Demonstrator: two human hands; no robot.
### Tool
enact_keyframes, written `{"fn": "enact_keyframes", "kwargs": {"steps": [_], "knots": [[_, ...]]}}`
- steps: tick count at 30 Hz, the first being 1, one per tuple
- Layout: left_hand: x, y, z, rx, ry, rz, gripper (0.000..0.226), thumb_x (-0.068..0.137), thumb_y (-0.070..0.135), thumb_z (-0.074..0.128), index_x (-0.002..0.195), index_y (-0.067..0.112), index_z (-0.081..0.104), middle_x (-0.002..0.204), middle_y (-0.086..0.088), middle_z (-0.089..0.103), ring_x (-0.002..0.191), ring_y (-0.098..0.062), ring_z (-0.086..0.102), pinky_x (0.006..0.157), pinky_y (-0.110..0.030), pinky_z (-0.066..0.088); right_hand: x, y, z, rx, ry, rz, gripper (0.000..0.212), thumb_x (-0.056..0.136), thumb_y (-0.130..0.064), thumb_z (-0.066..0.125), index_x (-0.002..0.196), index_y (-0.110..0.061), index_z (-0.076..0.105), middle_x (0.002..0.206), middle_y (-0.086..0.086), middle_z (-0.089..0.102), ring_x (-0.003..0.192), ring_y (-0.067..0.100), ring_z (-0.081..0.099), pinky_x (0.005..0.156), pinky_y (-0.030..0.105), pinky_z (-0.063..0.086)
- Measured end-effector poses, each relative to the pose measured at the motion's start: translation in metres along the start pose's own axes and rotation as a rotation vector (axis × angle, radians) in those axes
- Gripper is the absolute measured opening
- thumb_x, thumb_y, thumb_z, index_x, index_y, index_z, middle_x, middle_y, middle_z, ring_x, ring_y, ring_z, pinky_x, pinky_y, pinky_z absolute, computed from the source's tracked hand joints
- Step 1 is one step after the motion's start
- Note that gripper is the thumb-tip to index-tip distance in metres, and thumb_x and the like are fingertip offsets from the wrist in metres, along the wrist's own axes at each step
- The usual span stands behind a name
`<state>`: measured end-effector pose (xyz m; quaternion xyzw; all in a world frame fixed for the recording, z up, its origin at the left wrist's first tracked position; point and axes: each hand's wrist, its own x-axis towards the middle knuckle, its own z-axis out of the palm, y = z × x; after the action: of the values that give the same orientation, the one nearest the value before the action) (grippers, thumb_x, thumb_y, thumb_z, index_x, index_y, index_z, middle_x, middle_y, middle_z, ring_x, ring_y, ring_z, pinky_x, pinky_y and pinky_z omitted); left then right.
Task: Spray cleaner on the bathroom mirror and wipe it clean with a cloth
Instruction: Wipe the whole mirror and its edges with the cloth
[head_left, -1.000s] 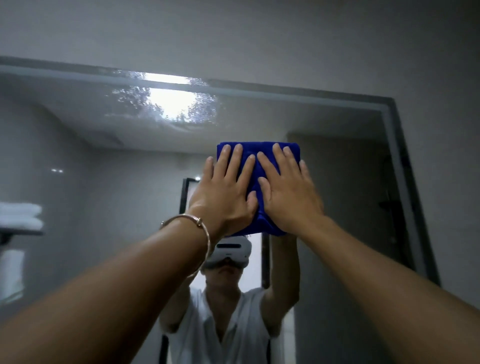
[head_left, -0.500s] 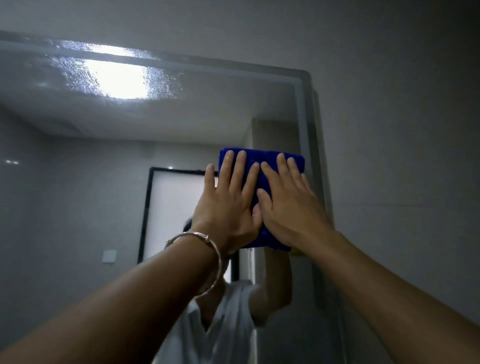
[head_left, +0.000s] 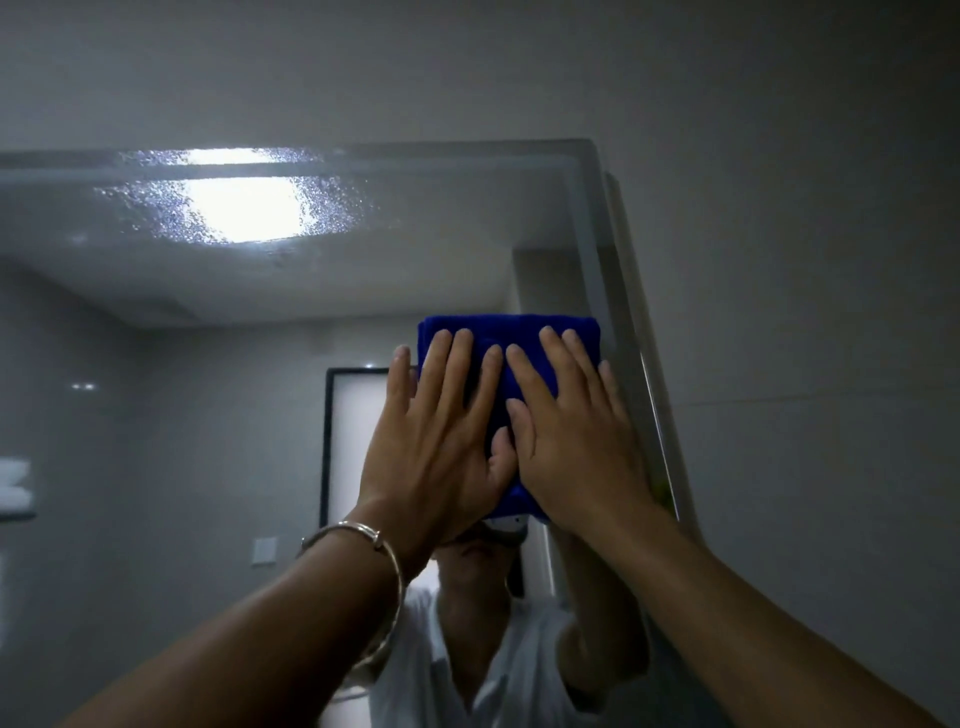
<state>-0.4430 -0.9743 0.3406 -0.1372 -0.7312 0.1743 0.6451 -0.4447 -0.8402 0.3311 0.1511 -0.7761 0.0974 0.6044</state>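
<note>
The wiping step is in hand. The folded blue cloth lies flat against the mirror, close to the mirror's right edge. Both hands are spread wide, fingers straight, and neither grips anything. The left hand presses the cloth's left half, and the right hand presses its right half, thumbs side by side. A patch of spray droplets sits unwiped near the mirror's top edge. The next move probably calls for sliding the cloth up to that patch under even palm pressure, so it neither bunches nor slips free.
</note>
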Motion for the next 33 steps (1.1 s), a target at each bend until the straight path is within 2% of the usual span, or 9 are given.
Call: {"fn": "enact_keyframes", "kwargs": {"steps": [4, 7, 10, 14, 17, 20, 24, 29, 33], "knots": [[0.003, -0.002, -0.004, -0.003, -0.04, 0.029, 0.067, 0.087, 0.043, 0.025, 0.138, 0.002, 0.041, 0.138, -0.025, 0.044, 0.127, -0.04, 0.042, 0.104, -0.054, 0.035, 0.002, -0.012, -0.019, -0.053, -0.048, 0.0, 0.057, 0.1, -0.034, 0.026, 0.152, -0.018, 0.011, 0.16, 0.012, 0.003, 0.147, 0.025, -0.005, 0.115, 0.037, -0.009], [0.005, -0.015, -0.005, -0.025, -0.041, 0.105, 0.069, 0.088, 0.047, 0.027, 0.139, 0.003, 0.042, 0.142, -0.023, 0.041, 0.131, -0.037, 0.04, 0.103, -0.053, 0.035, 0.012, -0.028, -0.033, 0.056, -0.203, 0.072, 0.069, 0.095, -0.024, 0.05, 0.152, -0.019, 0.011, 0.16, 0.01, -0.005, 0.147, 0.024, -0.011, 0.116, 0.038, -0.006], [0.002, -0.039, -0.008, -0.02, 0.006, 0.209, 0.064, 0.09, 0.042, 0.027, 0.139, 0.004, 0.042, 0.143, -0.017, 0.041, 0.131, -0.031, 0.042, 0.104, -0.052, 0.032, 0.016, -0.044, -0.027, 0.246, -0.213, 0.143, 0.064, 0.1, -0.027, 0.035, 0.151, -0.031, -0.004, 0.158, 0.01, -0.02, 0.144, 0.025, -0.023, 0.113, 0.042, -0.013], [0.0, -0.07, -0.007, 0.017, -0.003, 0.289, 0.062, 0.094, 0.044, 0.026, 0.142, 0.007, 0.036, 0.145, -0.012, 0.039, 0.133, -0.024, 0.039, 0.107, -0.05, 0.021, 0.011, -0.05, 0.006, 0.073, -0.095, 0.14, 0.059, 0.096, -0.054, 0.012, 0.145, -0.043, -0.02, 0.155, 0.011, -0.028, 0.141, 0.028, -0.029, 0.107, 0.045, -0.023], [0.007, -0.087, -0.009, 0.05, 0.017, 0.316, 0.061, 0.09, 0.04, 0.03, 0.139, 0.006, 0.041, 0.143, -0.013, 0.043, 0.131, -0.024, 0.042, 0.107, -0.052, 0.027, 0.02, -0.046, 0.017, -0.049, 0.015, 0.113, 0.071, 0.081, -0.065, -0.008, 0.146, -0.041, -0.019, 0.157, 0.014, -0.021, 0.144, 0.031, -0.021, 0.108, 0.047, -0.018], [0.023, -0.113, -0.022, 0.022, 0.073, 0.204, 0.062, 0.089, 0.039, 0.026, 0.135, 0.003, 0.045, 0.14, -0.018, 0.045, 0.129, -0.03, 0.045, 0.105, -0.051, 0.032, 0.06, -0.031, 0.007, -0.124, 0.042, 0.074, 0.068, 0.089, -0.067, 0.007, 0.149, -0.04, -0.01, 0.159, 0.012, -0.014, 0.145, 0.029, -0.015, 0.114, 0.047, -0.011], [0.056, -0.134, -0.033, -0.027, 0.131, 0.016, 0.074, 0.087, 0.046, 0.005, 0.145, 0.006, 0.026, 0.151, -0.015, 0.029, 0.14, -0.027, 0.027, 0.112, -0.046, 0.02, 0.12, -0.018, -0.015, -0.157, 0.072, 0.114, 0.064, 0.094, -0.063, 0.018, 0.151, -0.038, -0.001, 0.16, 0.011, -0.008, 0.146, 0.029, -0.011, 0.115, 0.049, -0.007], [0.095, -0.127, -0.024, -0.035, 0.113, 0.046, 0.072, 0.087, 0.048, 0.005, 0.146, 0.009, 0.023, 0.15, -0.013, 0.031, 0.138, -0.025, 0.029, 0.111, -0.045, 0.023, 0.189, 0.008, -0.043, -0.142, 0.065, 0.184, 0.065, 0.094, -0.066, 0.018, 0.151, -0.039, 0.001, 0.161, 0.008, -0.006, 0.146, 0.029, -0.011, 0.116, 0.053, -0.008], [0.098, -0.143, -0.032, 0.012, 0.173, 0.148, 0.068, 0.089, 0.045, 0.013, 0.139, 0.007, 0.039, 0.138, -0.016, 0.048, 0.125, -0.029, 0.046, 0.103, -0.044, 0.033, 0.207, 0.021, -0.053, -0.079, 0.06, 0.292, 0.066, 0.094, -0.066, 0.017, 0.151, -0.038, 0.002, 0.161, 0.006, -0.004, 0.146, 0.031, -0.012, 0.115, 0.058, -0.005]]}}
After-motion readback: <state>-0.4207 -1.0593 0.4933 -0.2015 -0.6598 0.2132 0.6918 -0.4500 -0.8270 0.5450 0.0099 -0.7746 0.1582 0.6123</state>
